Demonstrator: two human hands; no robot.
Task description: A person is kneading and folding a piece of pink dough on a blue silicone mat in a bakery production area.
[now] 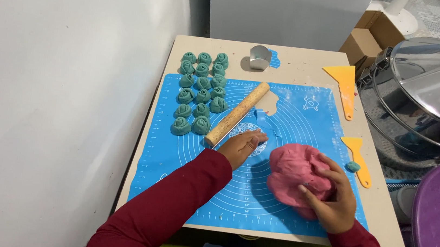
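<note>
Resting on the right half of the blue silicone mat (183, 158), the pink dough lump (297, 175) is partly covered by the right hand (332, 198), whose fingers curl over its near right side, pressed into it; the palm hides that edge of the dough. The left hand (242, 146) lies flat just beside the lump, fingers held together and pointing toward the mat's middle, touching a thin pale disc (251, 135) that is mostly hidden under it. What the small blue scraps (264, 117) near the disc are is hard to make out. At the right a steel lidded pot (430, 91) and a purple tub (439, 217) are cut off by the frame edge. A brown cardboard box (368, 38) stands beyond the table's far right corner, its faces plain. The dough is a rounded mass, slightly longer from far left to near right. The wooden rolling pin (236, 115) lies diagonally, its long axis running from near left to far right, beside rows of green dough rosettes (200, 91). Two yellow scrapers (344, 85) lie at the right
</note>
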